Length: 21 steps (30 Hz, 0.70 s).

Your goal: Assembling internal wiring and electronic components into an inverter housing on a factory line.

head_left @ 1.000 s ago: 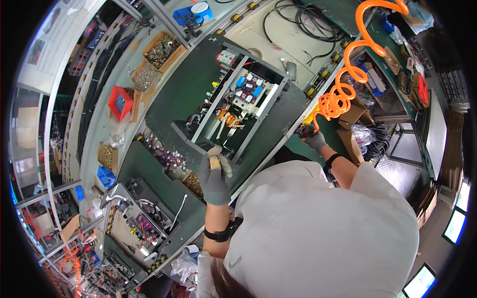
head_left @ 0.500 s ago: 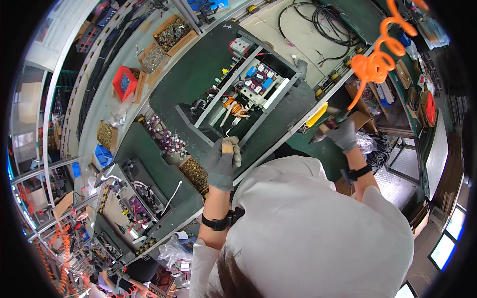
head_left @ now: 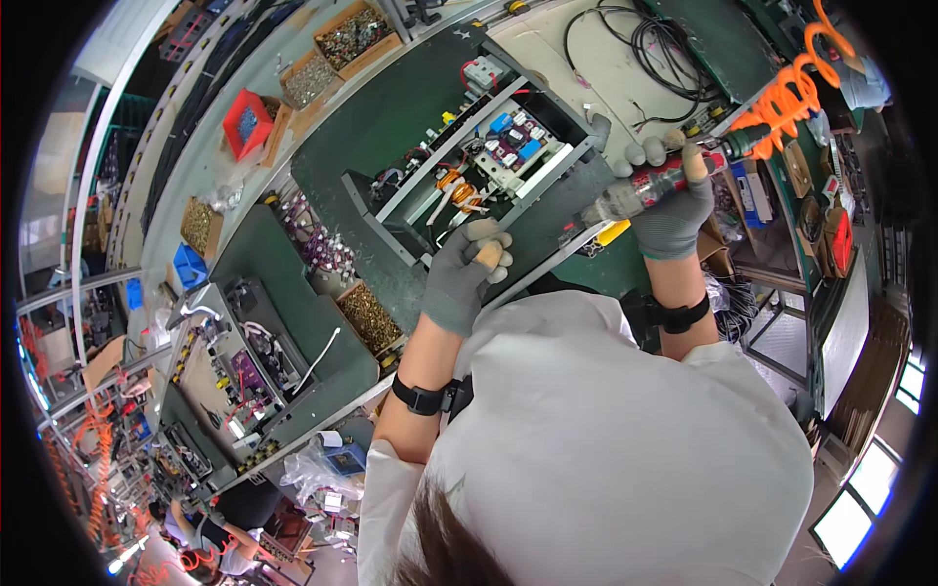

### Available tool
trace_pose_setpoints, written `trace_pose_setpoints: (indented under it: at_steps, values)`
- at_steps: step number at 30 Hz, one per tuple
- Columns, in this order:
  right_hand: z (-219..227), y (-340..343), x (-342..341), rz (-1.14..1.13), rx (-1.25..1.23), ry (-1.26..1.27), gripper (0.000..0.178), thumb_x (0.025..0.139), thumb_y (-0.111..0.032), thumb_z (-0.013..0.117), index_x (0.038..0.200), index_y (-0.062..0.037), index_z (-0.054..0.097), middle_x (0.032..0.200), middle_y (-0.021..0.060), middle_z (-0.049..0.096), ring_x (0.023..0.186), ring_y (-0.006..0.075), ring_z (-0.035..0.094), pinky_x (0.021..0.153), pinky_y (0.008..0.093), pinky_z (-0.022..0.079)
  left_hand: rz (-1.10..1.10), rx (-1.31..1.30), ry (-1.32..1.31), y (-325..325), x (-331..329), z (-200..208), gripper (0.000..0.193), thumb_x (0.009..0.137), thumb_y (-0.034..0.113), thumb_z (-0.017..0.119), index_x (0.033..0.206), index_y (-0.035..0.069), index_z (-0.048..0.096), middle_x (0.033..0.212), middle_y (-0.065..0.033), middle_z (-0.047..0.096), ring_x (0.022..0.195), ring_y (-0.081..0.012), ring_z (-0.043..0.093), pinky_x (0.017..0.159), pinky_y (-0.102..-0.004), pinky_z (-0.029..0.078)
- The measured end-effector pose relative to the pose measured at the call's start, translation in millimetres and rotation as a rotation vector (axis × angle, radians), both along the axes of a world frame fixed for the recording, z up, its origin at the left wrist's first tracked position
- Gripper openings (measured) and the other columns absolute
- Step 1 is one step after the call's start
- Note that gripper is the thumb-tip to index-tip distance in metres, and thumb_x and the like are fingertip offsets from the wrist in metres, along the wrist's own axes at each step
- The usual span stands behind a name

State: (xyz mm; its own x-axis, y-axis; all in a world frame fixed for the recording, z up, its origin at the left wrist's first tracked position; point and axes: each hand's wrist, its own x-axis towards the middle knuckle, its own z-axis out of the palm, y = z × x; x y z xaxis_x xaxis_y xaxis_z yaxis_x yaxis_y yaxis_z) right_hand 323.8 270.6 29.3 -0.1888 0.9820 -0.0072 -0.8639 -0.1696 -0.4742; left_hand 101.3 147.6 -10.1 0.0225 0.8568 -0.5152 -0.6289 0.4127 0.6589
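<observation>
My right hand, in a grey glove with pale fingertips, is wrapped round a red and black air screwdriver. The tool's nose points left, over the bench edge and toward the grey metal chassis. In that open chassis sit a circuit board with blue parts, an orange-wound coil and loose wires. Close to the chassis's near left corner is my gloved left hand. Its fingers are curled together; whatever they may hold is hidden.
An orange coiled hose runs up right from the tool. Left stand a box of brass-coloured fasteners, a red bin and a second chassis. Black cables lie behind. Another person is at far lower left.
My right hand has come up from beyond the bench edge, bringing the screwdriver toward the chassis. My left hand has shifted slightly right and up, fingers still curled.
</observation>
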Motion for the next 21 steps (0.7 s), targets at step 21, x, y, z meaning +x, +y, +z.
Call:
trace_pose_setpoints:
  at_steps: [21]
  values:
    - [13.9, -11.0, -77.5, 0.254, 0.147, 0.054, 0.017, 0.08, -0.021, 0.054, 0.093, -0.0105, 0.056, 0.07, 0.006, 0.044, 0.071, 0.0248, 0.048, 0.067, 0.038, 0.042, 0.11, 0.111, 0.198, -28.6, -21.3, -5.4, 0.036, 0.082, 0.001, 0.063, 0.115, -0.001, 0.049, 0.097, -0.0125, 0.063, 0.082, -0.0203, 0.063, 0.069, -0.0264, 0.051]
